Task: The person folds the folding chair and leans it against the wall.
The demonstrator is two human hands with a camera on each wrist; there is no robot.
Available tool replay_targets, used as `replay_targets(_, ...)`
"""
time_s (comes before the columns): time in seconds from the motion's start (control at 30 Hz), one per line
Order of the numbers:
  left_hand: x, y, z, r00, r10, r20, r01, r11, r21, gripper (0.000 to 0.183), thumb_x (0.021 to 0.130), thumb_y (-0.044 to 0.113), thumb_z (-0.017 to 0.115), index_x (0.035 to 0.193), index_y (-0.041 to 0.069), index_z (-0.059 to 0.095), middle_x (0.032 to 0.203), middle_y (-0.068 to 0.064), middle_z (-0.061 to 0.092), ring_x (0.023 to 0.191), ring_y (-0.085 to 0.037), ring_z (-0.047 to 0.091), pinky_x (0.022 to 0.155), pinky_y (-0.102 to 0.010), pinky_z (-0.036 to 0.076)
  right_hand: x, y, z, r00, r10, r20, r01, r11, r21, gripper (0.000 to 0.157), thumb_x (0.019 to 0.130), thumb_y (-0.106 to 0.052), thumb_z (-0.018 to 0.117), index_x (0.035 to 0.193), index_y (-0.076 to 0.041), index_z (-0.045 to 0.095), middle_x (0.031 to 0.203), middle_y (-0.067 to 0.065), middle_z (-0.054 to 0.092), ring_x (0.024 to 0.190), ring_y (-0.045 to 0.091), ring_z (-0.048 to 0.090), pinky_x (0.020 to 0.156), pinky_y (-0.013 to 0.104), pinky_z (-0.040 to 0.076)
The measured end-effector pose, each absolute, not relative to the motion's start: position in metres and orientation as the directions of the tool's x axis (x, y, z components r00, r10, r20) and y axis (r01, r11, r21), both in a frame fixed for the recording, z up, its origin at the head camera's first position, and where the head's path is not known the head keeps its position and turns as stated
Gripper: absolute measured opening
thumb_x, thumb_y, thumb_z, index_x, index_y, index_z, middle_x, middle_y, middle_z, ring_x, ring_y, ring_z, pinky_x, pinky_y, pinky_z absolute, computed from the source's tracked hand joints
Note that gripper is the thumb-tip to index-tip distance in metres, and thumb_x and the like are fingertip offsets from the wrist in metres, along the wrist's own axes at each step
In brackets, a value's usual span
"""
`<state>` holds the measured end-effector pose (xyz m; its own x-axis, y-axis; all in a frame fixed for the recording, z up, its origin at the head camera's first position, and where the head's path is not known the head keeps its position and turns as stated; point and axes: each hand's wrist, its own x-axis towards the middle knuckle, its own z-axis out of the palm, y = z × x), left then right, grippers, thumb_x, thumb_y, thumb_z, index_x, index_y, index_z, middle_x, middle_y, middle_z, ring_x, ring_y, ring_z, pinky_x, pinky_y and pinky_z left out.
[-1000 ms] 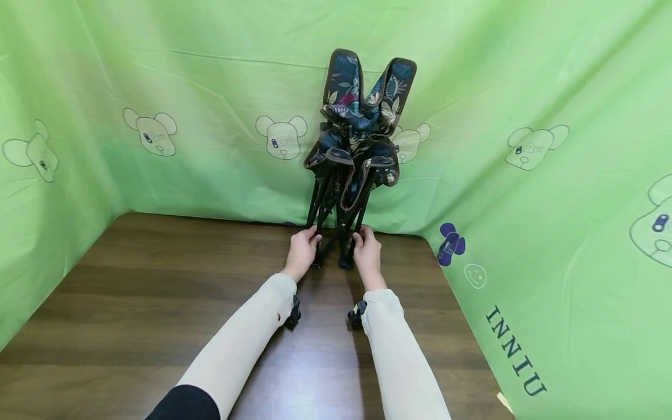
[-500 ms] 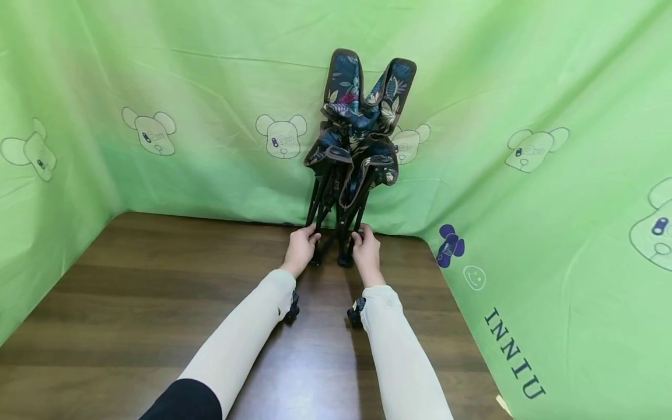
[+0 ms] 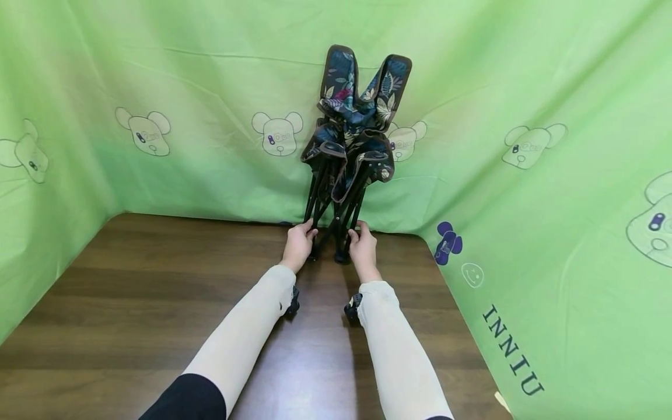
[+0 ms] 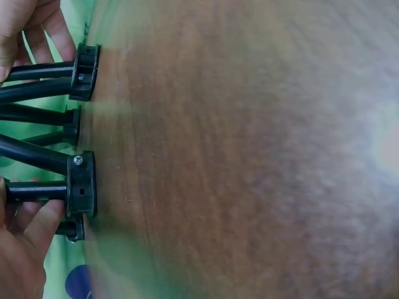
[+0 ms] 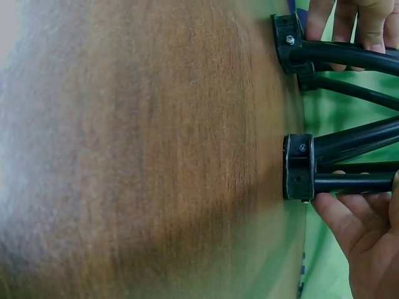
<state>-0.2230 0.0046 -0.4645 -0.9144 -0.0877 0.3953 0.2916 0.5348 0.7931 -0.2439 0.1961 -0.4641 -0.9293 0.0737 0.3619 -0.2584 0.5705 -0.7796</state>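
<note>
A folded camping chair (image 3: 362, 119) in dark blue leaf-patterned fabric stands near the back of the table, its top before the green curtain. Its black tube legs (image 3: 336, 213) cross below the seat and end in black plastic feet (image 3: 342, 258). The left hand (image 3: 298, 244) pinches a leg on the left, thumb and fingers round it. On the other side the right hand (image 3: 363, 249) holds a leg low down. Each wrist view shows both hands on the tubes, just above the feet (image 4: 81, 184); in the right wrist view, another foot (image 5: 298, 167) is near the wood.
A green curtain (image 3: 210, 163) with printed bear heads surrounds the back and sides of the brown wooden table (image 3: 157, 303). Small black wrist cameras (image 3: 353, 309) sit at the inner sides of both sleeves.
The hands and the chair's feet have shifted slightly toward the back of the table. The whole view has drifted a little. Both grips on the legs stay the same.
</note>
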Motion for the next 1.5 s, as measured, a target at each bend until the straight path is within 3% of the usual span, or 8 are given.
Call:
replay_targets(0.4, -0.224, 0.0, -0.461, -0.922, -0.113, 0.371, 0.249, 0.561, 0.789, 0.041, 0.102, 0.012, 0.065, 0.14, -0.001, 0.06, 0.135, -0.02, 0.064, 0.125, -0.03, 0.063, 0.104, -0.04, 0.053, -0.245, 0.19, -0.466, -0.936, 0.073, 0.343, -0.233, 0.601, -0.764, 0.028, 0.108, -0.022, 0.055, 0.133, -0.011, 0.058, 0.107, 0.015, 0.075, 0.083, 0.031, 0.071, 0.069, 0.042, 0.055)
replay_targets(0.7, -0.222, -0.003, -0.46, -0.936, -0.121, 0.331, 0.213, 0.555, 0.804, 0.042, 0.101, 0.011, 0.065, 0.142, 0.001, 0.06, 0.138, -0.018, 0.063, 0.129, -0.03, 0.061, 0.106, -0.04, 0.052, -0.247, 0.187, -0.467, -0.939, 0.067, 0.337, -0.231, 0.604, -0.763, 0.027, 0.107, -0.021, 0.057, 0.132, -0.011, 0.059, 0.108, 0.016, 0.076, 0.096, 0.034, 0.071, 0.082, 0.047, 0.056)
replay_targets(0.87, -0.222, -0.005, -0.454, -0.957, -0.113, 0.269, 0.173, 0.521, 0.836, 0.043, 0.102, 0.013, 0.065, 0.143, 0.002, 0.06, 0.14, -0.017, 0.063, 0.131, -0.03, 0.06, 0.107, -0.042, 0.051, -0.246, 0.187, -0.463, -0.948, 0.057, 0.312, -0.219, 0.593, -0.775, 0.029, 0.107, -0.02, 0.056, 0.134, -0.01, 0.058, 0.111, 0.017, 0.074, 0.094, 0.034, 0.07, 0.081, 0.048, 0.056)
replay_targets(1.13, -0.223, -0.008, -0.454, -0.981, -0.093, 0.168, 0.108, 0.456, 0.883, 0.04, 0.103, 0.017, 0.064, 0.141, 0.004, 0.061, 0.132, -0.014, 0.069, 0.126, -0.027, 0.063, 0.102, -0.04, 0.054, -0.246, 0.192, -0.455, -0.964, 0.038, 0.264, -0.177, 0.648, -0.74, 0.035, 0.108, -0.022, 0.056, 0.14, -0.01, 0.054, 0.119, 0.016, 0.073, 0.109, 0.035, 0.068, 0.09, 0.05, 0.055)
replay_targets(1.5, -0.219, -0.007, -0.454, -0.977, -0.072, 0.199, 0.153, 0.414, 0.897, 0.038, 0.102, 0.01, 0.064, 0.139, 0.004, 0.062, 0.127, -0.015, 0.071, 0.123, -0.028, 0.065, 0.097, -0.04, 0.057, -0.246, 0.201, -0.45, -0.966, 0.023, 0.258, -0.184, 0.639, -0.747, 0.039, 0.107, -0.022, 0.057, 0.144, -0.011, 0.051, 0.116, 0.016, 0.071, 0.101, 0.034, 0.069, 0.084, 0.048, 0.056)
